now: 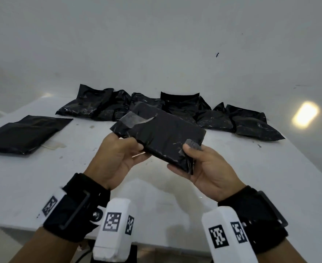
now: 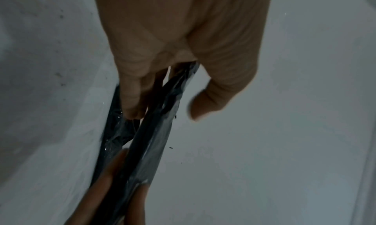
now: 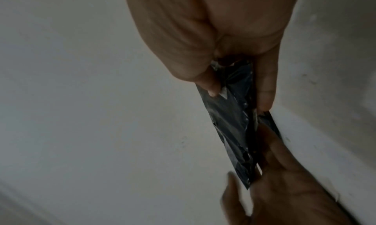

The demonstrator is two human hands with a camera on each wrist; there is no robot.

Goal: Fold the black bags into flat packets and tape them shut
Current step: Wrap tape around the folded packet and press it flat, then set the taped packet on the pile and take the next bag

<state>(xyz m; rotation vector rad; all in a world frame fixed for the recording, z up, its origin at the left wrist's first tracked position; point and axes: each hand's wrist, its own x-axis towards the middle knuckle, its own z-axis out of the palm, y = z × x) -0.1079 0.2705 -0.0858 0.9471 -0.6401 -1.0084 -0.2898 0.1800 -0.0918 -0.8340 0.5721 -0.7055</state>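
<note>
A folded black packet [image 1: 162,135] is held above the white table [image 1: 156,196] between both hands. Clear tape [image 1: 135,120] crosses its far left corner, and another strip [image 1: 193,144] sits at its near right edge. My left hand [image 1: 129,147] grips the left end, thumb on the near edge and fingers underneath. My right hand [image 1: 186,150] pinches the right end, its thumb pressed on the tape strip. The left wrist view shows the packet [image 2: 150,140] edge-on in my left hand [image 2: 162,112]. The right wrist view shows it [image 3: 230,123] pinched by my right hand [image 3: 239,99].
A row of several crumpled black bags [image 1: 175,107] lies along the back of the table by the wall. Flat black packets [image 1: 23,133] are stacked at the left edge. A bright light patch [image 1: 305,114] glares on the right.
</note>
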